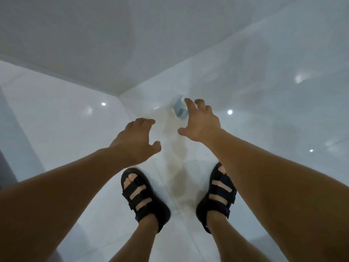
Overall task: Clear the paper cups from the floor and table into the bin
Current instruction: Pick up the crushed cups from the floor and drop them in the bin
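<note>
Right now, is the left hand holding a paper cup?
No, the left hand is empty, fingers loosely spread, while the only visible paper cup lies on the floor near the right hand.

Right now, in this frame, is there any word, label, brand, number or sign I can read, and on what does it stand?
No text can be read.
Paper cup, lying on the floor by the wall: bluish print with a darker patch, too blurred to read, and partly behind the right hand.
Black sandals: no lettering visible.
Floor tiles and wall: no signs or marks.
</note>
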Action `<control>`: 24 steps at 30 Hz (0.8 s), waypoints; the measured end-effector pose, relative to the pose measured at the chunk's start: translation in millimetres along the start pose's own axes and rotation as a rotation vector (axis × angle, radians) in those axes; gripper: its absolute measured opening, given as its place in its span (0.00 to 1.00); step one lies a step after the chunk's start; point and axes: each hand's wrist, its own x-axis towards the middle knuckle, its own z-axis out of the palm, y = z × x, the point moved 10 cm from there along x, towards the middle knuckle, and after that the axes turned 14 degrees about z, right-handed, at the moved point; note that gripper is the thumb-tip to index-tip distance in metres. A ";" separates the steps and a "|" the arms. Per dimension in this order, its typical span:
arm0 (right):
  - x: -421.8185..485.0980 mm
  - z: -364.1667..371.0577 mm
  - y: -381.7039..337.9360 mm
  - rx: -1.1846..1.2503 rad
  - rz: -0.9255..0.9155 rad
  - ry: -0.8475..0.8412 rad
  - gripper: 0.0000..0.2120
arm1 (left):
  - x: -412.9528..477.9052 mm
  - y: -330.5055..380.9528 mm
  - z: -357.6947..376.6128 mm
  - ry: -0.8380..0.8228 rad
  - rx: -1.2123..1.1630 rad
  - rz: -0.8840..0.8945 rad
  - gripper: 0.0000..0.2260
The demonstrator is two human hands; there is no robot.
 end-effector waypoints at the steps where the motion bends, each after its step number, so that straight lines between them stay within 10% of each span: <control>1: 18.9 13.4 -1.8 -0.006 -0.009 0.017 0.48 | 15.7 -12.3 9.3 0.009 0.006 0.007 0.31; 12: 92.8 65.5 -8.0 0.049 -0.067 0.125 0.43 | 70.6 -60.7 63.0 0.010 -0.055 0.045 0.31; 24: -122.3 -58.7 -34.3 0.514 -0.407 0.109 0.50 | -29.2 37.1 -40.4 0.130 -0.623 -0.043 0.27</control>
